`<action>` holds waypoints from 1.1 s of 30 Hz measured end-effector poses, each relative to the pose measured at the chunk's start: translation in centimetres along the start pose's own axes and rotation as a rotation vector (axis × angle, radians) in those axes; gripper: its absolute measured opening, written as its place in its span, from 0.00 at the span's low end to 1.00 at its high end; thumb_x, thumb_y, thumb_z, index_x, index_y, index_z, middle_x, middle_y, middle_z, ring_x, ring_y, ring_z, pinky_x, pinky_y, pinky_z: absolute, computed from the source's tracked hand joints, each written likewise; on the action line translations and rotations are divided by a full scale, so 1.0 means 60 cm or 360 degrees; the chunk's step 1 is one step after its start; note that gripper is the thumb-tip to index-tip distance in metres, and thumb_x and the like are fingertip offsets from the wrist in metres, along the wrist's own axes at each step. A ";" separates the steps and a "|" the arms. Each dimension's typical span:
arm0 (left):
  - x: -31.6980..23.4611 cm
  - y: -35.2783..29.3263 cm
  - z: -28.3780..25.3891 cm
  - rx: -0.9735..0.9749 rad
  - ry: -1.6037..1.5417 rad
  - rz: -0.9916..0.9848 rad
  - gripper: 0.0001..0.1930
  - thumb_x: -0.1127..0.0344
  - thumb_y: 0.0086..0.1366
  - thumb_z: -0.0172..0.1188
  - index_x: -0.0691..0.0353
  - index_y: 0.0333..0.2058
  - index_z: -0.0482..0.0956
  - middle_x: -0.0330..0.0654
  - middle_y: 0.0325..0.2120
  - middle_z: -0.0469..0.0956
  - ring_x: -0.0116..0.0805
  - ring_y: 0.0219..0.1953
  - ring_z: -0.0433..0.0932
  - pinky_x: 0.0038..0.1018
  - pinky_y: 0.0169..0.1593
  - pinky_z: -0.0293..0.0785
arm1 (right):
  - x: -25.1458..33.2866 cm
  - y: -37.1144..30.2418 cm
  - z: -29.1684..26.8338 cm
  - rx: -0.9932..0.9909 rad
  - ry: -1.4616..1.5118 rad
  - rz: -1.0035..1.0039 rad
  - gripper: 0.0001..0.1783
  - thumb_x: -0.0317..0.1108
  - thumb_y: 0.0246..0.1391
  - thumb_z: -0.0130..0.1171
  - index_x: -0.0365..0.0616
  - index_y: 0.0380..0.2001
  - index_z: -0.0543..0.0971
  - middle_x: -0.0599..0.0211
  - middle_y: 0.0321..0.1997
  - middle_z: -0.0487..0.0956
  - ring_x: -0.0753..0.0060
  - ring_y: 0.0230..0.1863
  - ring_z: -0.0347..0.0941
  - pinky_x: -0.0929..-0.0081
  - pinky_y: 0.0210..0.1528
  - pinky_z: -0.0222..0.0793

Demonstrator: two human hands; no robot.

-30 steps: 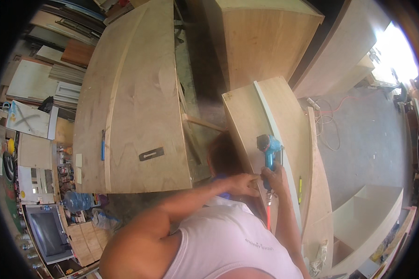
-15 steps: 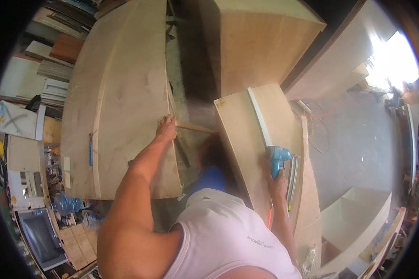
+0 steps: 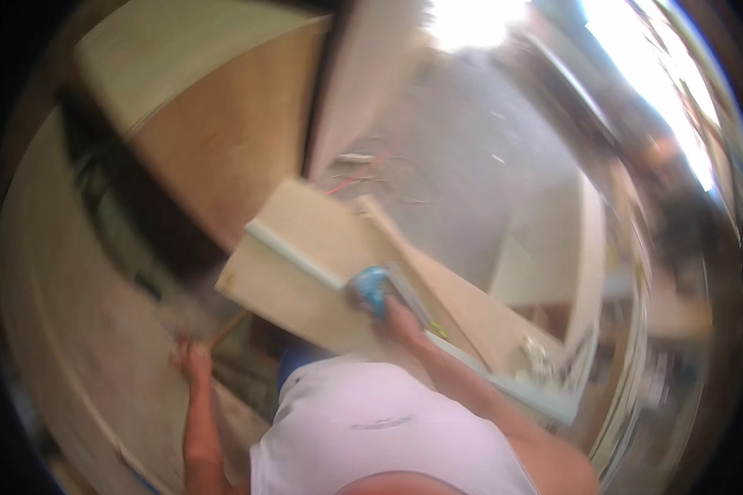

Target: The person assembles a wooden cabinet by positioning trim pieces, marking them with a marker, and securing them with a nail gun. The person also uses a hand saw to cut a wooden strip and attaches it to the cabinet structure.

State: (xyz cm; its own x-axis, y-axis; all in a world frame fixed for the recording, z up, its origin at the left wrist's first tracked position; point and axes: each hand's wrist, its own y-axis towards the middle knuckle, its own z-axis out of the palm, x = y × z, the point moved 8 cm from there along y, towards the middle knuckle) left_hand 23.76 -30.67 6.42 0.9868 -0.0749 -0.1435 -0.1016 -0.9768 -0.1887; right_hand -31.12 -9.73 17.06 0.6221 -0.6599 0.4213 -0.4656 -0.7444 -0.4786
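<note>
My right hand (image 3: 400, 323) is closed round the handle of a teal nail gun (image 3: 371, 290). Its long magazine points back along my forearm. The gun is over a pale wooden panel (image 3: 293, 289), close to a white strip (image 3: 297, 254) that crosses the panel. My left hand (image 3: 191, 360), somewhat blurred, rests at the edge of a large plywood panel (image 3: 82, 305) on the left, fingers apart. Beside it a thin wooden stick (image 3: 229, 328) slants toward the pale panel.
A big wooden box (image 3: 231, 124) stands at the far left, with a dark gap beside it. A pale open cabinet (image 3: 545, 256) is on the right. On the grey floor (image 3: 454, 157) lies a red hose (image 3: 353, 180). Crumpled wrapping (image 3: 538, 356) sits by a long board (image 3: 487, 305).
The view has swung to the right, so the panels and my hands appear farther left and turned. My right hand still holds the nail gun, and my left hand stays by the large panel's edge.
</note>
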 end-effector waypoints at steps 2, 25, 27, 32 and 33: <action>0.025 0.014 0.027 -0.0141 -0.0001 -0.0019 0.25 0.51 0.60 0.66 0.55 0.53 0.79 0.45 0.58 0.74 0.47 0.63 0.68 0.55 0.69 0.52 | 0.044 -0.003 -0.016 0.0067 -0.0032 0.0069 0.26 0.35 0.50 0.64 0.41 0.53 0.71 0.42 0.48 0.80 0.39 0.52 0.76 0.51 0.53 0.71; -0.196 0.264 0.108 0.0764 -0.2656 -0.0258 0.28 0.61 0.60 0.54 0.54 0.61 0.71 0.44 0.52 0.75 0.43 0.50 0.76 0.44 0.51 0.74 | -0.286 -0.249 -0.069 -0.1949 0.0411 0.0525 0.35 0.35 0.44 0.73 0.41 0.56 0.72 0.51 0.55 0.75 0.45 0.59 0.69 0.54 0.64 0.63; -0.199 0.261 0.118 0.0773 -0.2841 -0.0468 0.29 0.53 0.60 0.55 0.52 0.60 0.72 0.42 0.53 0.75 0.42 0.50 0.76 0.45 0.51 0.73 | -0.455 -0.371 0.016 -0.2310 0.0265 0.1338 0.39 0.39 0.47 0.71 0.35 0.59 0.65 0.44 0.58 0.70 0.42 0.61 0.65 0.50 0.66 0.59; -0.251 0.252 0.079 0.0576 -0.2367 -0.0986 0.24 0.50 0.66 0.46 0.53 0.54 0.78 0.42 0.50 0.79 0.44 0.48 0.78 0.43 0.49 0.76 | -0.616 -0.480 0.202 -0.2409 0.1957 0.2585 0.49 0.59 0.56 0.63 0.29 0.65 0.61 0.43 0.65 0.68 0.43 0.63 0.68 0.48 0.64 0.65; -0.235 0.260 0.090 0.0495 -0.2406 -0.1055 0.24 0.51 0.66 0.44 0.54 0.54 0.77 0.42 0.49 0.79 0.45 0.48 0.79 0.44 0.49 0.77 | -0.604 -0.445 0.199 -0.2411 0.2580 0.2504 0.50 0.60 0.56 0.62 0.28 0.66 0.61 0.45 0.65 0.68 0.45 0.62 0.69 0.48 0.62 0.67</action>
State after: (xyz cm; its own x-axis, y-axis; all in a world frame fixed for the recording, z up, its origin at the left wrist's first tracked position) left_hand 7.57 -43.75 0.26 -0.1137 0.7324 -0.6713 0.0516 -0.6704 -0.7402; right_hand -33.72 35.24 5.36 -0.5546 0.4196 0.7185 -0.1623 0.7924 -0.5881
